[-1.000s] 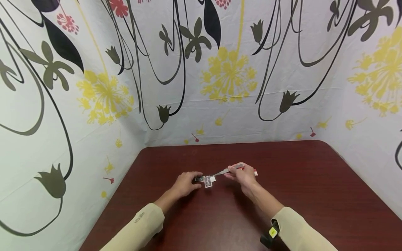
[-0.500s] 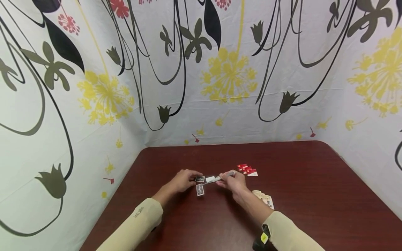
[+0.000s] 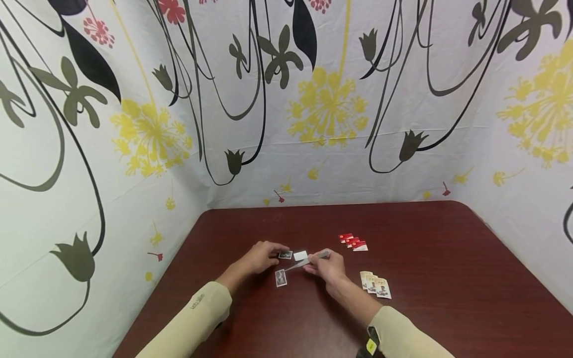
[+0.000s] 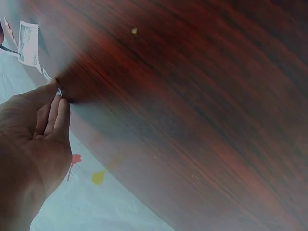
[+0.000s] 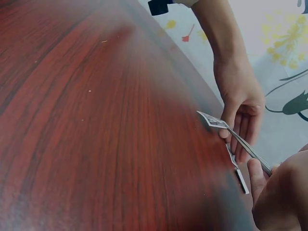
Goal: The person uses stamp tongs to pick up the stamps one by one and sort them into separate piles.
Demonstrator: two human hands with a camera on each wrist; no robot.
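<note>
In my right hand (image 3: 330, 269) is a pair of metal tweezers (image 3: 304, 261), gripped between thumb and fingers. Their tips pinch a small black-and-white postage stamp (image 3: 280, 278) by its edge; its toothed border shows in the left wrist view. My left hand (image 3: 259, 257) rests on the table, thumb and fingers pinching the edge of a second dark stamp (image 3: 285, 255), partly covered by the fingers. A white, blank-looking stamp (image 3: 300, 255) lies just right of that one, behind the tweezers.
Several red-and-white stamps (image 3: 352, 242) lie overlapped in a row beyond my right hand. Nearer, to the right of the right forearm, several cream stamps (image 3: 376, 285) overlap. Patterned cloth (image 3: 286, 164) hangs around the dark red table (image 3: 425, 238).
My right hand has moved left and nearer, carrying the stamp in the tweezers away from the white one. The red and cream stamps have come into view. The left hand stays nearly in place.
</note>
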